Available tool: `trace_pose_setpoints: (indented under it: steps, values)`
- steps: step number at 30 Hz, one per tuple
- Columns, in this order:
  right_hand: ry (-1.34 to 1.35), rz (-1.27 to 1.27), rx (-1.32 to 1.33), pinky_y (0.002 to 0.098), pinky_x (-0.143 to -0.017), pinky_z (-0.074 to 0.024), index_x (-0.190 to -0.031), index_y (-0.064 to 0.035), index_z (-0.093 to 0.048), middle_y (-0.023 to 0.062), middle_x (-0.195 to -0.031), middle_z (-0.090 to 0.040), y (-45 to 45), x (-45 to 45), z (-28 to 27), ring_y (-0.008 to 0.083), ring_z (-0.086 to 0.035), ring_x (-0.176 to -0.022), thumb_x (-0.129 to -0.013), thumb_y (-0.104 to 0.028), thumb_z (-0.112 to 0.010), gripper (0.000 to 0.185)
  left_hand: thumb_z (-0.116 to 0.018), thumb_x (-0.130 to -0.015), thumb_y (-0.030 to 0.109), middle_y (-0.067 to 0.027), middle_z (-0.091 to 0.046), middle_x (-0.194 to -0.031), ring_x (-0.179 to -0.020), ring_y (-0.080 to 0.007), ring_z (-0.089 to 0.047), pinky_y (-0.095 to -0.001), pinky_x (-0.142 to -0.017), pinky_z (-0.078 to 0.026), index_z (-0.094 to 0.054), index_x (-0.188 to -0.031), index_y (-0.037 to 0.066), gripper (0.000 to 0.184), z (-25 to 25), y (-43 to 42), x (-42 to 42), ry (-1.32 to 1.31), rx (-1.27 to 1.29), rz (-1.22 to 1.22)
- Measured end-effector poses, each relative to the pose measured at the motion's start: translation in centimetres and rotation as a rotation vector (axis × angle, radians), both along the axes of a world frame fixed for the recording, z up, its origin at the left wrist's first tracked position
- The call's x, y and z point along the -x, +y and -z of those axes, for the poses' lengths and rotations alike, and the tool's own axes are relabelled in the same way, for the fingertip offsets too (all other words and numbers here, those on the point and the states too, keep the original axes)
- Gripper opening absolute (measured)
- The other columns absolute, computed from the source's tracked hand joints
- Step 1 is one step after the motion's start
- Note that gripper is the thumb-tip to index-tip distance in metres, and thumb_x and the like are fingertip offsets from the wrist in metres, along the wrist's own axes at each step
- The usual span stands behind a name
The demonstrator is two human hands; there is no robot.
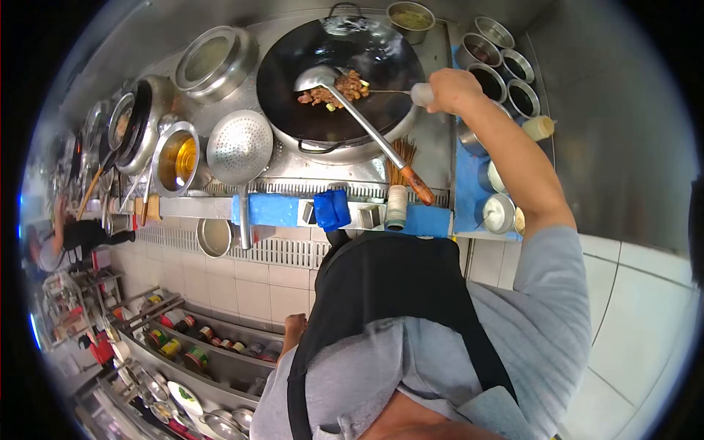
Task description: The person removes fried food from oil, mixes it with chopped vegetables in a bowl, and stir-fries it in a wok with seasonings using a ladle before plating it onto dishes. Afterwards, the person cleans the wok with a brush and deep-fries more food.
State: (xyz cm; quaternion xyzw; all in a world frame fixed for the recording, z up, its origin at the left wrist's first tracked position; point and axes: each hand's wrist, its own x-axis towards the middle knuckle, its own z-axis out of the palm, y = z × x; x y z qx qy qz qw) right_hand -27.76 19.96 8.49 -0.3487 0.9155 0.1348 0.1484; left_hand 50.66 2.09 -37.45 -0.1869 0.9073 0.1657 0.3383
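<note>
My right hand is closed around a pale translucent squeeze bottle, tipped sideways over the wok's right side. A thin line runs from its tip toward browned meat pieces in the black wok; I cannot tell whether it is liquid or a nozzle. Across the wok rests a ladle, its bowl beside the meat and its wooden handle end over the stove's front edge. No hand touches it. My left hand hangs low at my side, away from the stove, its fingers too small to make out.
A perforated strainer and a pot of yellow oil sit left of the wok. Several metal seasoning pots and another squeeze bottle stand at the right. A bamboo brush and blue cloth are at the front edge.
</note>
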Motion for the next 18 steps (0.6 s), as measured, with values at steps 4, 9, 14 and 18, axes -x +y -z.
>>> trace_pose_setpoints:
  steps: [4,9,14,18]
  values:
    - [-0.052,0.151,0.344,0.0431,-0.092,-0.0537,-0.119,-0.0030,-0.070,0.0173,-0.117,-0.072,6.7,0.9,3.3,0.0326,-0.069,-0.109,-0.071,-0.054,-0.083,0.071,-0.053,-0.090,0.024,-0.0177,-0.074,-0.084,-0.088,-0.0289,-0.074,-0.0429,-0.080,-0.058,-0.077,-0.093,0.005,0.031,0.4,-2.0,3.1,0.230,-0.180,-0.478]
    - [-0.231,0.590,1.130,0.0362,-0.087,-0.0532,-0.116,0.0000,-0.067,0.0135,-0.108,-0.072,21.6,1.0,7.5,0.0219,-0.069,-0.100,-0.072,-0.049,-0.087,0.068,-0.063,-0.094,0.019,-0.0171,-0.073,-0.105,-0.095,-0.0287,-0.072,-0.0373,-0.085,-0.056,-0.072,-0.114,0.000,0.029,-3.5,-3.3,14.9,0.301,-0.401,-0.898]
    - [0.061,0.867,1.638,0.0337,-0.092,-0.0543,-0.119,-0.0029,-0.063,0.0091,-0.110,-0.072,30.8,0.9,12.3,0.0188,-0.068,-0.099,-0.071,-0.020,-0.092,0.059,-0.067,-0.095,0.016,-0.0131,-0.071,-0.109,-0.088,-0.0193,-0.071,-0.0326,-0.072,-0.056,-0.064,-0.121,-0.003,0.032,-16.6,1.6,27.3,0.282,-0.496,-0.978]
    - [0.205,0.947,1.632,0.0360,-0.096,-0.0530,-0.123,-0.0029,-0.061,0.0111,-0.116,-0.071,32.7,1.7,17.6,0.0218,-0.068,-0.104,-0.068,-0.021,-0.094,0.066,-0.068,-0.093,0.017,-0.0130,-0.073,-0.100,-0.081,-0.0175,-0.071,-0.0313,-0.067,-0.056,-0.064,-0.120,-0.004,0.034,-16.7,3.3,27.5,0.262,-0.451,-0.793]
